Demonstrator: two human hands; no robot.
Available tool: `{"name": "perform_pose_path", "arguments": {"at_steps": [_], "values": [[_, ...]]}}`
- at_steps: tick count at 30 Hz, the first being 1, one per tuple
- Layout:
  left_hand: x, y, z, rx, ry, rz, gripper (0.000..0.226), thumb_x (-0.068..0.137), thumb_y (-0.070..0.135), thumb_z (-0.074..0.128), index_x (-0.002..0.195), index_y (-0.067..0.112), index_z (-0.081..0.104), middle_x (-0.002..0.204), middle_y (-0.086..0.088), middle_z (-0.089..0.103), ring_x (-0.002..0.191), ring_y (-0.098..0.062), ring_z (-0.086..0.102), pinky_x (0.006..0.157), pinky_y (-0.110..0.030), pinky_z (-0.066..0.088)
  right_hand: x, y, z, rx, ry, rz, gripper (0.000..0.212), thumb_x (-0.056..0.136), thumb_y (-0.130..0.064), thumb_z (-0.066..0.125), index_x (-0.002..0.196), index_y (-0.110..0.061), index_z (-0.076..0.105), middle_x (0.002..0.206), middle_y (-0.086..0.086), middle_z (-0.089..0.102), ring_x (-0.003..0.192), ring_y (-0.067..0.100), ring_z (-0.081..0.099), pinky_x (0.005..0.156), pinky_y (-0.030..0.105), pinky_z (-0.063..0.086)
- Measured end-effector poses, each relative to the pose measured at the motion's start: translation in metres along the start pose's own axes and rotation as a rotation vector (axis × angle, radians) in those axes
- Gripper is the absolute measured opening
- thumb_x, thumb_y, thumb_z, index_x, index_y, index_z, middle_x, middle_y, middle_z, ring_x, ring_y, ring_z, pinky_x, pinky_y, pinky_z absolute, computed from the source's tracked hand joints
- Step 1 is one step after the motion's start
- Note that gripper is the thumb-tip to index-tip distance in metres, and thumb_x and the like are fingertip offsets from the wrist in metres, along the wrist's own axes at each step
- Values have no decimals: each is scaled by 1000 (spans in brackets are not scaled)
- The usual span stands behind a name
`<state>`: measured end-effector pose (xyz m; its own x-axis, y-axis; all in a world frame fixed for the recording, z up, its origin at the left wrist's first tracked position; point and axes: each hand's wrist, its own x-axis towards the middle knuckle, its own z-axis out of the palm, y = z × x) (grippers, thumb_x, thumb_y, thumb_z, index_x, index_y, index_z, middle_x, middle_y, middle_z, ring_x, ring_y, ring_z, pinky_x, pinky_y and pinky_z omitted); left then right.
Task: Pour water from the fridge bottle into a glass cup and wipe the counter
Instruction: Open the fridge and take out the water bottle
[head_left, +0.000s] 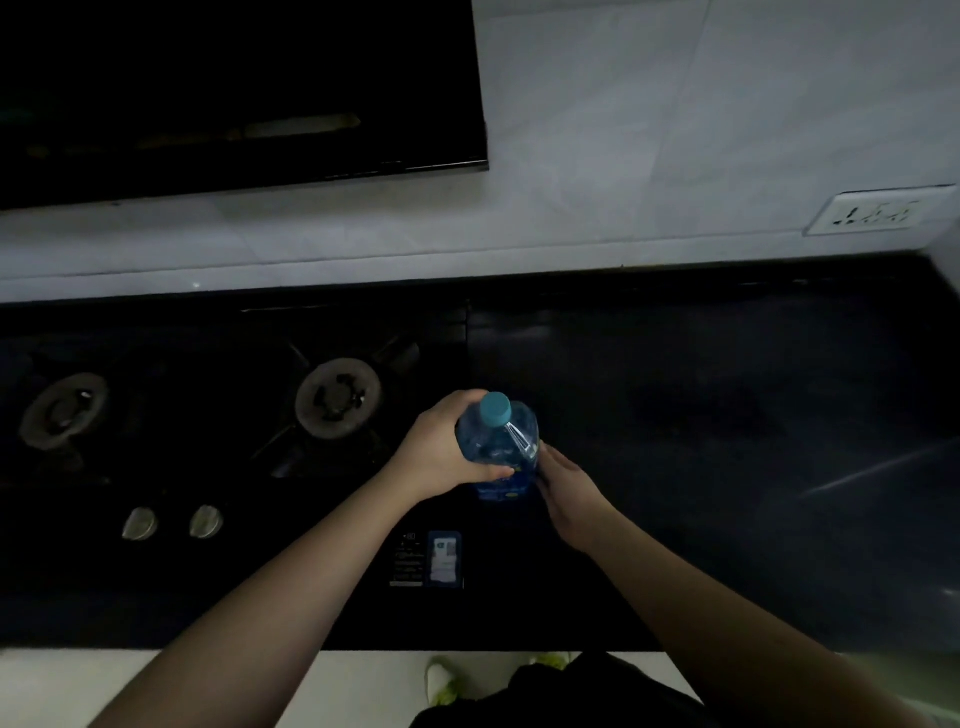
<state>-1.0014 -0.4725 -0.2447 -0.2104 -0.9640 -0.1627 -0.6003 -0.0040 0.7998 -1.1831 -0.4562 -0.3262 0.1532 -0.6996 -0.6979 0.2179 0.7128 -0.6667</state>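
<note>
Here is the water bottle (498, 447), upright over the dark tabletop (727, 415), just right of the gas hob (234, 405) and its near burner (338, 397). The left hand (441, 452) wraps the bottle's shoulder from the left, fingers (467, 402) curled round the far side and thumb (493, 473) pressed across the front, a firm clasp on the plastic. The right hand (569, 488) sits against the bottle's lower right side, fingers loosely together and only lightly touching; whether it truly grips I cannot tell. The teal cap (495, 407) is on, so by my reading the step in hand is steadying the bottle to open it. No glass cup shows anywhere in view, nor any cloth. To do this well, I would keep the left hand low and snug so the soft wall does not squeeze in, bring the right hand up to the cap, and twist with the base planted on the tabletop. The light is dim and the surface is black, so a spill would be hard to spot. 2 knobs (171, 522) sit near the left forearm; best to keep clear of them.
</note>
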Motion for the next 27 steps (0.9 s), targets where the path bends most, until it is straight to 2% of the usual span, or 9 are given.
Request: {"name": "perform_pose_path", "arguments": {"at_steps": [4, 9, 12, 15, 17, 19, 21, 25, 27], "values": [[-3, -6, 4, 12, -12, 22, 78, 56, 30, 95, 121, 37, 52, 118, 25, 52, 111, 10, 51, 91, -8, 40, -4, 1, 0, -5, -12, 1, 30, 101, -32, 48, 126, -18, 60, 113, 2, 71, 100, 11, 67, 72, 20, 52], [-6, -8, 4, 51, -40, 36, 83, 59, 34, 93, 130, 32, 51, 124, 25, 50, 115, 11, 48, 90, -2, 36, -5, 0, -1, -103, 13, 10, 34, 101, -38, 47, 132, -24, 56, 115, -1, 69, 104, 11, 65, 84, 28, 52], [-5, -9, 5, 63, -43, 15, 85, 59, 35, 93, 132, 32, 50, 125, 23, 51, 116, 6, 49, 95, -8, 37, -8, -5, -2, -196, 29, 9, 35, 101, -41, 46, 132, -27, 54, 119, -4, 65, 101, 11, 62, 92, 34, 50], [-6, -10, 6, 59, -38, -26, 90, 58, 35, 94, 135, 28, 49, 129, 14, 53, 119, -3, 51, 100, -18, 41, -14, -10, -4, -298, 71, -16, 37, 101, -41, 46, 133, -25, 54, 115, -1, 65, 96, 12, 62, 80, 29, 52], [-8, -9, 7, 54, -55, -66, 91, 60, 33, 93, 137, 28, 45, 130, 13, 54, 119, -2, 51, 99, -15, 41, -16, -12, -7, -368, 98, -32, 37, 100, -41, 48, 132, -23, 55, 117, 1, 65, 99, 15, 63, 79, 30, 53], [-10, -7, 5, 42, -104, -115, 92, 65, 31, 91, 141, 30, 40, 131, 16, 53, 118, 0, 50, 97, -11, 39, -18, -11, -10, -430, 114, -41, 36, 99, -39, 49, 131, -23, 56, 118, 2, 66, 100, 17, 64, 83, 33, 55], [-15, -6, 4, 48, -139, -155, 93, 70, 32, 88, 146, 29, 35, 135, 16, 50, 123, -1, 47, 101, -16, 36, -20, -10, -13, -496, 92, -20, 36, 100, -35, 49, 132, -24, 57, 120, 4, 66, 99, 18, 65, 89, 38, 55], [-35, -15, 3, 153, -107, -237, 83, 81, 41, 77, 149, 21, 35, 148, 2, 46, 134, -11, 43, 108, -23, 33, -40, -13, -9, -722, 40, -40, 40, 102, -28, 44, 141, -19, 47, 132, 4, 58, 113, 20, 57, 95, 30, 44], [-53, -23, 2, 217, -113, -289, 83, 84, 45, 72, 151, 18, 32, 151, -3, 43, 137, -14, 42, 112, -28, 34, -54, -14, -2, -810, 11, -58, 40, 103, -27, 43, 140, -13, 48, 133, 10, 57, 112, 22, 55, 96, 32, 41]]}}
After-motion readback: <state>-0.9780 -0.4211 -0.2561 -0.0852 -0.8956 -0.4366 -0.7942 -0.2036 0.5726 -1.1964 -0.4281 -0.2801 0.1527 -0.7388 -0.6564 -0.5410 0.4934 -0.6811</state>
